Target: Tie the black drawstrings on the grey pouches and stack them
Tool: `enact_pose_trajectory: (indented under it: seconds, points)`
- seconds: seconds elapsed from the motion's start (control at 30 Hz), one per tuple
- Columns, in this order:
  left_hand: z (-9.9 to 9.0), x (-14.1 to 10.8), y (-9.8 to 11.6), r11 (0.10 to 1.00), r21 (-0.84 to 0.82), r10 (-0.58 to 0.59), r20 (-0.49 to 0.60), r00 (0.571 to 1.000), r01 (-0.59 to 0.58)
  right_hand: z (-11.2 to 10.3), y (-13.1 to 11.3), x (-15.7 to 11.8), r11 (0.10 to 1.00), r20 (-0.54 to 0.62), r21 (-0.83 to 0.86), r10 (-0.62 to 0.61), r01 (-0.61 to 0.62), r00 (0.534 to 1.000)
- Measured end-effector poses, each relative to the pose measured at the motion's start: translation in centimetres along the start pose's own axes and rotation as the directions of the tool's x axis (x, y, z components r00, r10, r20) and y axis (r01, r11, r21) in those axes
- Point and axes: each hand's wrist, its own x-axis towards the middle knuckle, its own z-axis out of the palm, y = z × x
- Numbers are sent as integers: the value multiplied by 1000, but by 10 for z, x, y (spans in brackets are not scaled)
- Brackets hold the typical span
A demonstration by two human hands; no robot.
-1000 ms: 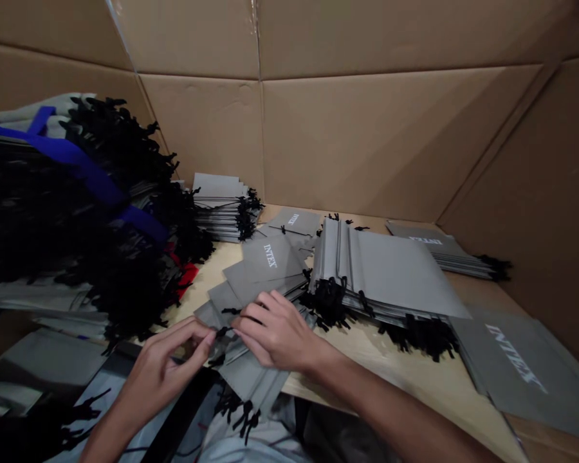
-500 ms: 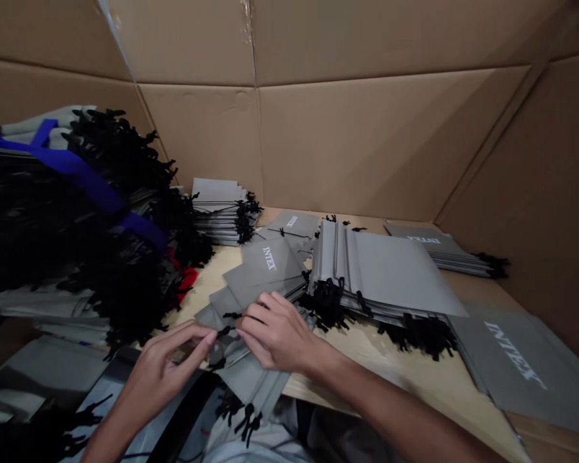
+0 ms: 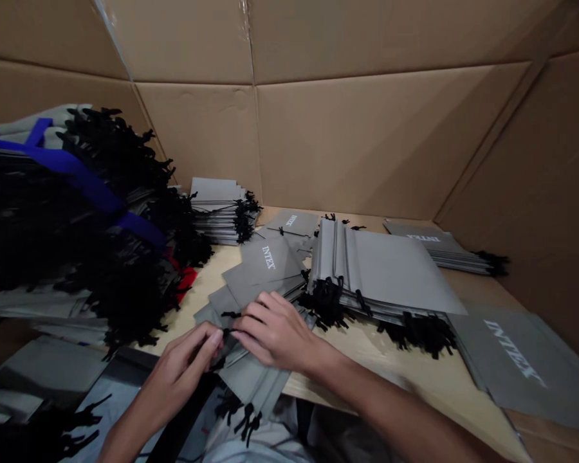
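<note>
Grey drawstring bags with black knotted cords lie in front of me. My left hand (image 3: 186, 366) is closed in a pinch on a dark drawstring cord (image 3: 228, 332) at the near end of a fanned row of bags. Just right of it, my right hand (image 3: 275, 331) has its fingers curled at the same cord, and they hide most of its length. Under both hands sit grey bags (image 3: 248, 379), their knotted cord ends hanging over the table's near edge. Beyond the right hand, a grey bag (image 3: 253, 276) marked INTEX lies flat.
A large heap of bags (image 3: 91, 225) bound with a blue strap (image 3: 87, 177) rises at the left. Stacked bags (image 3: 390, 263) stand right of my hands, more INTEX bags (image 3: 521, 360) at the far right. A small stack (image 3: 215, 212) is behind. Cardboard walls (image 3: 367, 148) enclose the table.
My left hand has shifted slightly right, closer to my right hand, and its fingers have drawn together at the cord. My right hand has barely moved.
</note>
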Motion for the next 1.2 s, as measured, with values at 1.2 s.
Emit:
enact_pose_trajectory:
  seconds: [1.2]
  points:
    - [19, 1, -12, 982, -166, 42, -273, 961, -90, 0, -1, 0, 999, -107, -3, -35, 35, 994]
